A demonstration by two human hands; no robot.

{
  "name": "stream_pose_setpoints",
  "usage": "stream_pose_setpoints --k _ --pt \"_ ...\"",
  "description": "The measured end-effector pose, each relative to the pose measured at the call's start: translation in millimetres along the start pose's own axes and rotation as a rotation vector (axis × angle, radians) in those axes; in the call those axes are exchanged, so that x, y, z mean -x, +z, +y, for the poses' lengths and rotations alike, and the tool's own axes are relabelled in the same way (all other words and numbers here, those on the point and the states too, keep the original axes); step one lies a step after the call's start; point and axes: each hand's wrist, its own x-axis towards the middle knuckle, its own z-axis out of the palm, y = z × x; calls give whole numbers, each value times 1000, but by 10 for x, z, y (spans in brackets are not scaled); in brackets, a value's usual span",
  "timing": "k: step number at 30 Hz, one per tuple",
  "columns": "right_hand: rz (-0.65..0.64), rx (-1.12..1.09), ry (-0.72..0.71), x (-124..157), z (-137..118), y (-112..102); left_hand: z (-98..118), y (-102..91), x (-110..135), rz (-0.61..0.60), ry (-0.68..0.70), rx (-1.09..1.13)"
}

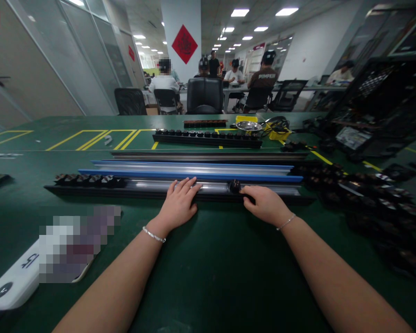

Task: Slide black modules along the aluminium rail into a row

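Observation:
A long black rail [152, 190] with a shiny metal channel lies across the green table in front of me. My left hand [179, 204] rests flat on it, fingers stretched over the channel. My right hand [263, 203] is closed in a pinch on a small black part [235, 186] sitting in the channel. Several more black parts [90, 180] are lined up in the rail's left end. Just behind it lie two blue-edged rails [194, 170].
A heap of loose black parts [374, 199] covers the table at right. A second rail filled with parts [208, 138], a metal bowl [248, 126] and a yellow tray stand further back. A white device [17, 282] lies near left. People sit at desks beyond.

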Motion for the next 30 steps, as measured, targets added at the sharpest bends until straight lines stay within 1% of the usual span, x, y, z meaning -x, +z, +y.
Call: stream_pose_setpoints --k 30 --pt "0 46 20 57 128 -75 -2 -10 -1 1 8 9"
